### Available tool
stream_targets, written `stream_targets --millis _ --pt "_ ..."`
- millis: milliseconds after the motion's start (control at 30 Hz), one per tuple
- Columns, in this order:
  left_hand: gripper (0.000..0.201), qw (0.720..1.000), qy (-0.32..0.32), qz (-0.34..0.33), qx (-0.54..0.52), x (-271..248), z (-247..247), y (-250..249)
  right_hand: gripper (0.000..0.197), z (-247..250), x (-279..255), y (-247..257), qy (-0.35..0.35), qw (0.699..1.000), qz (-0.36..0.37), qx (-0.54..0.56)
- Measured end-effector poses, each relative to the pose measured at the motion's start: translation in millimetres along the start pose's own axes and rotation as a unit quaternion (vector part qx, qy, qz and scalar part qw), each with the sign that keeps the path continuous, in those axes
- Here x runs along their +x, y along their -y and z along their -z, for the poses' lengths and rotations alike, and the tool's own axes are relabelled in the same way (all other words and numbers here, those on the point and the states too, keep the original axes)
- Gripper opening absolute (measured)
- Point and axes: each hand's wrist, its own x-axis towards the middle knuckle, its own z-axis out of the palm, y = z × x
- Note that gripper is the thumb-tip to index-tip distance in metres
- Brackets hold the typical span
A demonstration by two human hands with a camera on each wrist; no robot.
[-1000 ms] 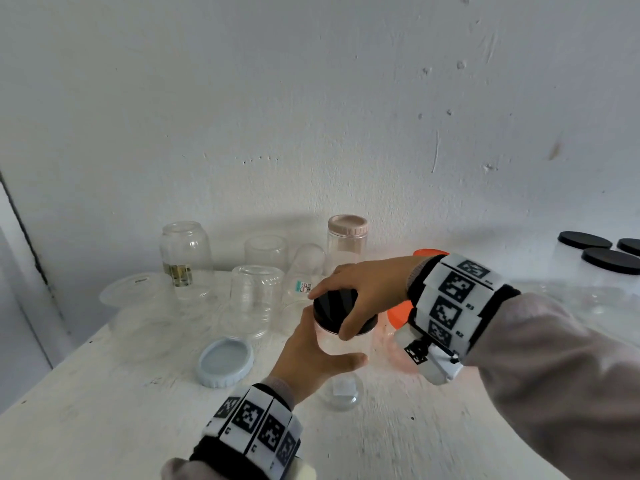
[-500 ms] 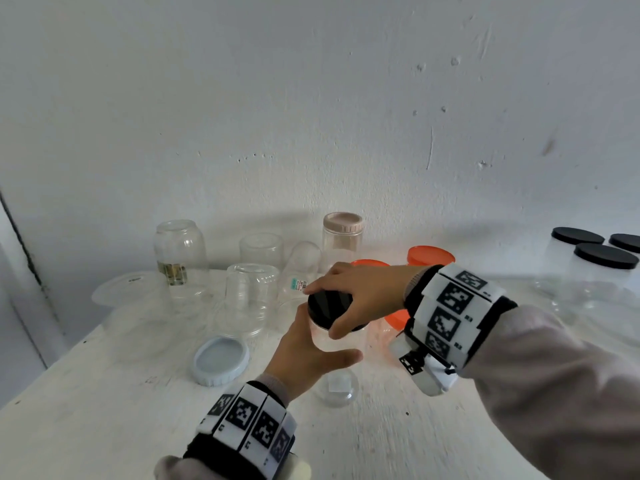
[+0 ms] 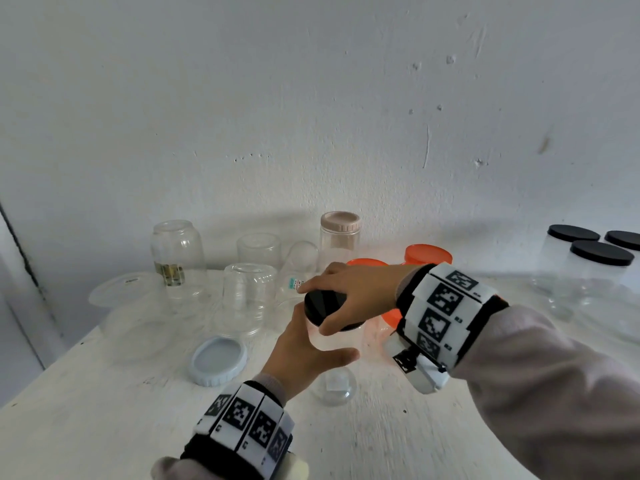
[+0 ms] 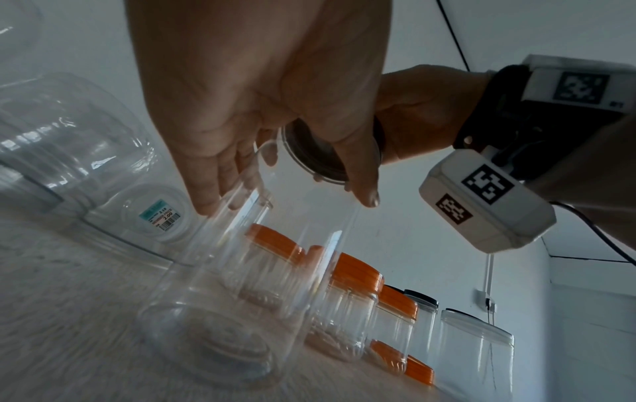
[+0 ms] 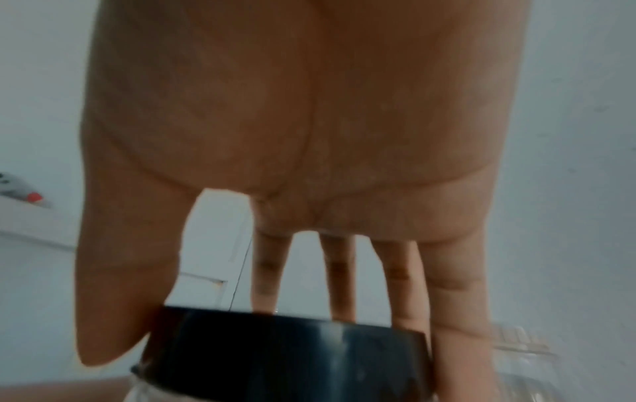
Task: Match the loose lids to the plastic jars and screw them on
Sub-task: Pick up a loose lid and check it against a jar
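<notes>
A clear plastic jar [image 3: 334,386] stands upright on the white table [image 3: 104,410] in the head view. My left hand [image 3: 320,337] grips its upper wall, thumb in front and fingers behind. A black lid [image 3: 327,303] sits on the jar's mouth, a little tilted. My right hand [image 3: 315,310] comes from the right and grips the lid's rim from above with thumb and fingertips. The left wrist view shows the jar [image 4: 241,299] from below with the lid [image 4: 320,155] over its mouth. The right wrist view shows my fingers [image 5: 339,285] curled round the lid [image 5: 285,353].
A loose light-blue lid [image 3: 219,360] lies left of the jar. Upturned clear jars [image 3: 249,296] and a beige-lidded jar [image 3: 340,233] stand behind. Orange-lidded jars [image 3: 428,254] are behind my right wrist, black-lidded jars [image 3: 601,268] far right. A clear flat lid [image 3: 126,289] lies back left.
Both hands keep their hold on the jar and the black lid. My right hand has shifted slightly on the lid, and the head view has drifted a little.
</notes>
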Motion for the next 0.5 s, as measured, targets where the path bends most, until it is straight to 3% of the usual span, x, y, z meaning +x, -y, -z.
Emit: stream_targets --millis 133,367,500 --pt "0.082 1.0 -0.002 -0.002 0.002 0 0 0 0.064 -2 -1 -4 -0.009 1.0 0.021 0.014" --pt "0.071 1.0 -0.003 -0.005 0.002 0 -1 -1 0.067 -16 4 6 -0.069 0.996 -0.033 -0.044" --pt "0.079 1.0 -0.004 0.004 0.0 0 0 0 0.067 -3 0 3 -0.014 1.0 -0.016 -0.001"
